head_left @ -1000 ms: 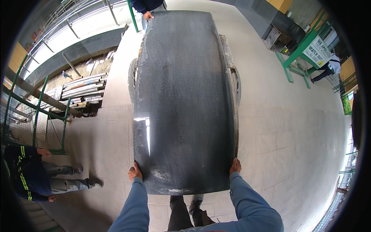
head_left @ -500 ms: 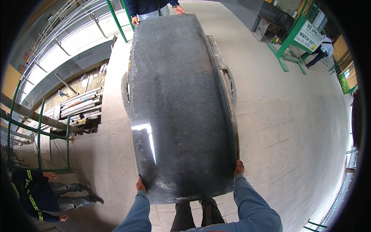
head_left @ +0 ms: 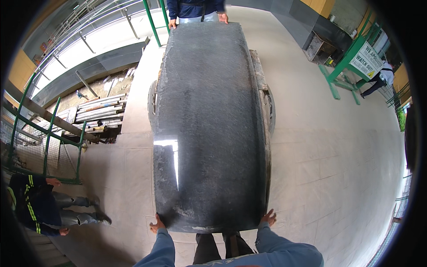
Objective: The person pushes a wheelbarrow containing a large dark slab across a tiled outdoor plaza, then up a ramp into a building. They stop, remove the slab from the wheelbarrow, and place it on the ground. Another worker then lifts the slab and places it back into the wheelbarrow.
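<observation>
A long, dark grey polished stone slab lies lengthwise in front of me on a wheeled cart, whose wooden frame sticks out at the right. My left hand grips the slab's near left corner, thumb along the edge and the other fingers partly hidden. Beside the near right corner is my right hand, its fingers apart and pointing outward. Whether its palm still touches the stone is hard to see. At the far end, a co-worker in a dark jacket has one hand on the left corner and another by the right.
A person in a dark reflective-striped jacket stands at the left, near a green mesh barrier. Metal pipes lie in a pit beyond. On the right stand a green sign frame and a bending person. Pale paving surrounds the cart.
My right hand has shifted down toward the near corner, and its fingers have spread outward. My left hand stays at its corner. The co-worker's right-side hand has come closer to the slab's far edge.
</observation>
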The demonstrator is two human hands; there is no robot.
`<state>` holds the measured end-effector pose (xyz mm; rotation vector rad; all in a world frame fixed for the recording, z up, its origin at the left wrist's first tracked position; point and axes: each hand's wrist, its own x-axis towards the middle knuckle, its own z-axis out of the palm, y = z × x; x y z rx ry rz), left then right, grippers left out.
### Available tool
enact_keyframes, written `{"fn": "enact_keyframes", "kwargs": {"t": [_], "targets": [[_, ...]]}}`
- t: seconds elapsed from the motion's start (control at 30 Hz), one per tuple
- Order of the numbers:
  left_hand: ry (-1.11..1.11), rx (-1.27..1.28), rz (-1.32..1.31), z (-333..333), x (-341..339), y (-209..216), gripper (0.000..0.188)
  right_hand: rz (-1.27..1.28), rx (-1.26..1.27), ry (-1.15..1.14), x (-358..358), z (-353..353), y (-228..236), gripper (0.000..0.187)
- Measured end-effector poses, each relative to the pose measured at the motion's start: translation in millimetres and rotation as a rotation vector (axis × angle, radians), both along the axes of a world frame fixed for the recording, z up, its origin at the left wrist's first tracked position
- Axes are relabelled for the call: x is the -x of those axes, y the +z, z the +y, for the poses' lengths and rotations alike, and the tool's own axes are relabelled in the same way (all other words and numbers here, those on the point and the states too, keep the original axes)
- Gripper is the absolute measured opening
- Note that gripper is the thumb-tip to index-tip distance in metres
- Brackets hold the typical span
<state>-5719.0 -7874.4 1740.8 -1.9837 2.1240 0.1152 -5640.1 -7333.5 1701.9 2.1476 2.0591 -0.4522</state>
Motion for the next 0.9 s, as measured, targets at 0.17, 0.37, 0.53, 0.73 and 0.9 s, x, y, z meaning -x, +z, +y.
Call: {"fn": "enact_keyframes", "kwargs": {"t": [0.17,0.37,0.53,0.73,0.9], "targets": [[0.829,-0.954,0.959,59,-42,24,0.09,1.217,0.902,-1.036,-67,-48,7,0.081],[0.752,-1.109,1.016,61,-62,-2,0.082,1.154,0.878,-1.06,-55,-51,24,0.079],[0.785,-1.116,0.973,54,-80,36,0.083,1.131,0.94,-0.886,-69,-64,71,0.084],[0.763,-1.122,1.025,67,-95,36,0.088,0.906,0.835,-0.964,-87,-30,56,0.087],[0.793,-1.042,0.932,66,-92,35,0.09,0.997,0.907,-0.968,-92,-34,45,0.085]]}}
